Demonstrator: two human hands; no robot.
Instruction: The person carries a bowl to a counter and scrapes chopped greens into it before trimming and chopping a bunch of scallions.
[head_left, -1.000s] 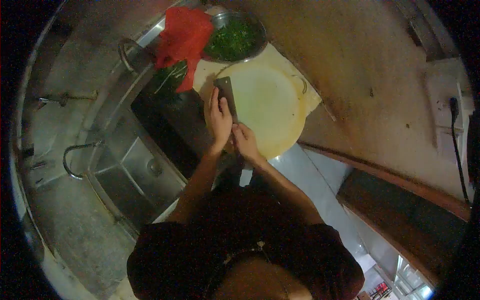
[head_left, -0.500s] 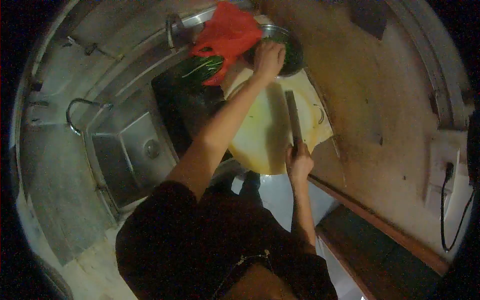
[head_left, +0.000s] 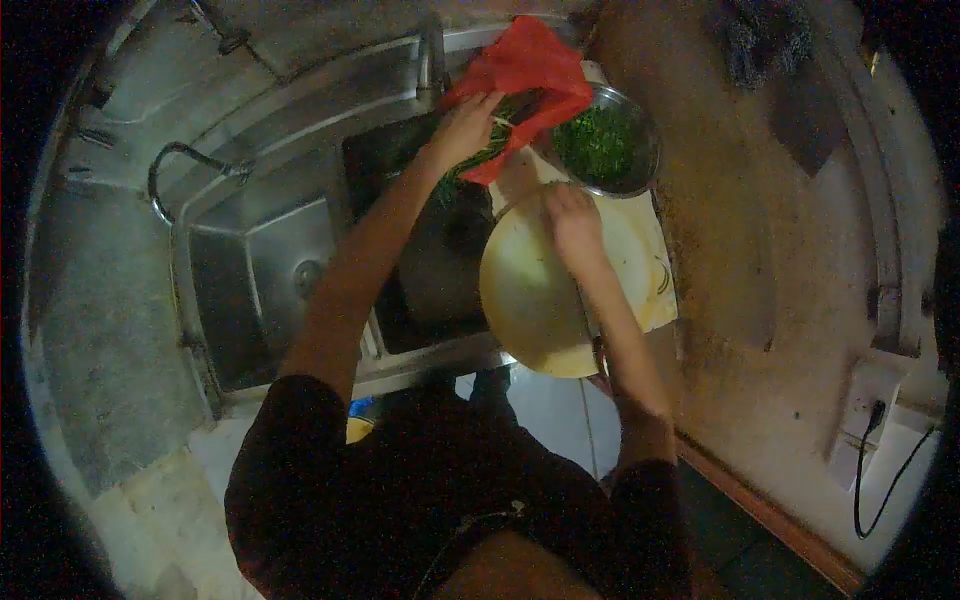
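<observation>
My left hand [head_left: 465, 132] is at the mouth of a red plastic bag [head_left: 530, 65], its fingers closed at the bag's edge. Long-stalked leafy greens [head_left: 492, 145] show in the opening beside them. My right hand [head_left: 572, 215] is over the round cutting board [head_left: 525, 290], fingers curled in, with nothing visible in them. A knife [head_left: 598, 352] lies on the board, partly hidden under my right forearm, its handle towards me. Just beyond the board stands a metal bowl [head_left: 655, 165] with chopped greens [head_left: 600, 145] in it.
A steel sink basin [head_left: 280, 260] with a curved faucet [head_left: 175, 150] is on the left. Between it and the board is a dark basin [head_left: 430, 285]. A stained wall [head_left: 720, 220] runs along the right, with a plugged-in cord [head_left: 870, 470] lower down.
My left hand has moved left from the bowl to the red bag. My right hand has let go of the knife and moved forward over the board. The view has shifted slightly.
</observation>
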